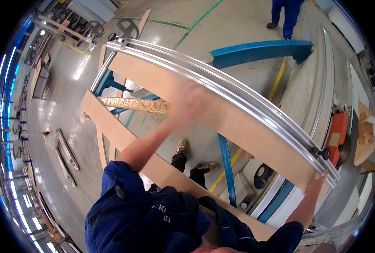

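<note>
A long tan board (255,137) lies slantwise along a silver metal rail (234,88) on a blue-framed machine. Over the board's middle is my left hand (189,103), so smeared by motion that its fingers do not show clearly. My right hand (316,182) grips the board's right end, close to the rail's end and a black knob (324,154). Nearer my body, a second tan board (149,156) runs across in front of me. Between the two boards, a brown-wrapped bar (132,104) reaches toward my left forearm.
A blue curved arm (259,52) spans beyond the rail. Another person (286,14) in blue trousers stands at the far right. Grey handwheels (126,28) are at the far left. To the right sits a red machine part (339,130). A narrow frame (65,156) lies on the floor at left.
</note>
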`<state>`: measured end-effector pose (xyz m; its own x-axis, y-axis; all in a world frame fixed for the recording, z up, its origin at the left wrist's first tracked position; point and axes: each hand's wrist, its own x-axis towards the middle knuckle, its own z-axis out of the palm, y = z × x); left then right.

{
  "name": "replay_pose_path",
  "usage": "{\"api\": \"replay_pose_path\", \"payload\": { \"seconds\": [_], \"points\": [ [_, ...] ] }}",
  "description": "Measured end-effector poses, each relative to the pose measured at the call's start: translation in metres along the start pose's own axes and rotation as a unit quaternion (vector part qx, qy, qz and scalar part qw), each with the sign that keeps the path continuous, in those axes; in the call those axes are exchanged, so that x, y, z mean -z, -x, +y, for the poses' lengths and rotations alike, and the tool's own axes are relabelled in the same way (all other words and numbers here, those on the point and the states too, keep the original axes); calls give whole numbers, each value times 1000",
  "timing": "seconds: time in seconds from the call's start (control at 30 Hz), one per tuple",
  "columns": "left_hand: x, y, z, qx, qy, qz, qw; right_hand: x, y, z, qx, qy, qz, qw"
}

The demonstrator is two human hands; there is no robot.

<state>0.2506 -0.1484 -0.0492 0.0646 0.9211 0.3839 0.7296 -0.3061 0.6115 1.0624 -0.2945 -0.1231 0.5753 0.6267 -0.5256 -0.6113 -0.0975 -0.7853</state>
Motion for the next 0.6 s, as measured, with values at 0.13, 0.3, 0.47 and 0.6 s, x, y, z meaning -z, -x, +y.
{"api": "replay_pose_path", "payload": {
  "seconds": [0.13,0.3,0.47,0.6],
  "points": [
    [66,-16,-126,243,-138,198,939,-10,6,-3,-16,83,134,987],
    [118,-65,-228,429,-194,223,853,-21,14,-7,-13,117,182,976],
    [127,-108,-268,498,-188,192,825,-21,17,-10,-15,131,195,972],
    [133,-128,-278,611,-202,152,750,-25,18,-11,-13,141,203,969]
  ]
}}
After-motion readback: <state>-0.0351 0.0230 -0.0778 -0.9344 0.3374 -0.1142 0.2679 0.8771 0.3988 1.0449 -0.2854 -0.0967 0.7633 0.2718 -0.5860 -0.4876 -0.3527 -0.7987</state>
